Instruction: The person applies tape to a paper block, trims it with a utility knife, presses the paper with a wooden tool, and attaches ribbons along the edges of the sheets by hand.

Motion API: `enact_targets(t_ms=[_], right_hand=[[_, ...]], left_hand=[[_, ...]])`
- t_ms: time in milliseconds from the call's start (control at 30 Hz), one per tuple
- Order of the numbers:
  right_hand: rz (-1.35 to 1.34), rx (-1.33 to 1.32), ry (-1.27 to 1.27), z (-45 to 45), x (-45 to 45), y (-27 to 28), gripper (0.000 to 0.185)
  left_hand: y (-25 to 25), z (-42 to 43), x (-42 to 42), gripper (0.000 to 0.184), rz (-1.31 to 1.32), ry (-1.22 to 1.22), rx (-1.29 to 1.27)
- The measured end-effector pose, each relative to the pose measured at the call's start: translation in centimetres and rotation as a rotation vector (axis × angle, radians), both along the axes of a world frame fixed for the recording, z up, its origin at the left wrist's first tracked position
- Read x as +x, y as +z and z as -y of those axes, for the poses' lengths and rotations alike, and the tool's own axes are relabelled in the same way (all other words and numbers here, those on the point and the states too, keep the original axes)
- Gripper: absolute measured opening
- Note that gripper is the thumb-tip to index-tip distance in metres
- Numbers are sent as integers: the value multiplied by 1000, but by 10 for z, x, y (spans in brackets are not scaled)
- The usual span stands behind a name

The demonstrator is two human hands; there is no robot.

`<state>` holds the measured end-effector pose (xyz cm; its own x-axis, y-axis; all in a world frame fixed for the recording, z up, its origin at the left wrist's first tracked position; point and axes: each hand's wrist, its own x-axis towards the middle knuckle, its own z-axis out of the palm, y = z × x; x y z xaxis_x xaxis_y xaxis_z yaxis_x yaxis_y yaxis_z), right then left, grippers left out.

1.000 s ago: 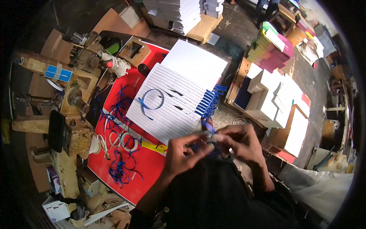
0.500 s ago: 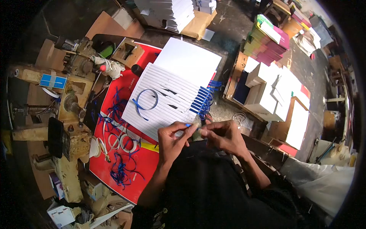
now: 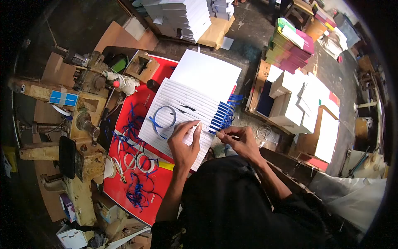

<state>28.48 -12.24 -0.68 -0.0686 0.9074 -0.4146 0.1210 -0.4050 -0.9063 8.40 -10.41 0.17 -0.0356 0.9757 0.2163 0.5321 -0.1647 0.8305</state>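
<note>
A stack of white page blocks (image 3: 182, 95) lies on a red board, its edges forming ridges. Blue ribbon strips (image 3: 219, 116) poke out in a row along its right edge, with loops trailing beyond. My left hand (image 3: 184, 143) is over the lower part of the stack, thumb and forefinger pinched together; whatever is between them is too small to tell. By the stack's lower right edge, my right hand (image 3: 242, 141) pinches at the lowest blue strip, its fingertips covering the end. A coiled blue ribbon (image 3: 163, 117) rests on the ridges, left of my left hand, beside small dark slivers.
Tangled blue ribbon scraps (image 3: 136, 193), white tape rolls (image 3: 145, 162) and scissors (image 3: 121, 174) lie on the red board (image 3: 166, 191). An old metal machine (image 3: 85, 124) stands at left. Paper stacks (image 3: 286, 103) fill a pallet at right; more paper (image 3: 186, 16) is piled behind.
My hands have parted: the left moved up over the stack, while the right stayed near its lower right edge. Blue showing at my left fingertips before is out of sight. The view shifted slightly.
</note>
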Motion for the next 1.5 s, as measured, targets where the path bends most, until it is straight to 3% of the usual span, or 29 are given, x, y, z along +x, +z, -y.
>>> enact_targets(t_ms=[33,400,667,733,933,1033,1100,1167,1233,1300,1367,1400,1433,1500], right_hand=[[15,15,-1,-1,-1,-3,32],[6,8,-44,-2,-5,-11,29],[28,-6,-72,-2,-7,-14,29],[17,10,-112,-2,-9,-14,39],[217,-14,-51,-11,-14,13,36],[158,-39,-56,-9,-11,4,34],[165,26,-57,-3,-2,0,33],[172,86,-63,-2,0,6,32],[311,55,-99,-1,2,32,32],[298,86,-122,2,0,45,27],[226,393,-92,10,-1,54,22],[-2,304,-70,14,0,72,25],[2,302,-73,15,7,83,25],[-60,195,368,17,23,104,31]], left_hand=[[-2,-3,-1,14,-33,-9,102],[-4,-5,0,18,-104,-58,83],[-3,-4,8,34,-146,-12,107],[-1,-4,9,34,-147,-16,98],[-1,-5,8,32,-146,-22,110],[-3,-5,-4,29,-149,-65,139],[-7,-6,-22,28,-219,89,211],[17,-9,-38,25,-528,199,174],[15,-14,-69,16,-496,8,12],[21,-10,-70,10,-548,-86,24],[42,8,-49,12,-192,-399,-125],[63,19,-34,13,-135,-515,-220],[80,30,-18,15,-77,-630,-316],[88,46,-2,23,1,-655,-312]])
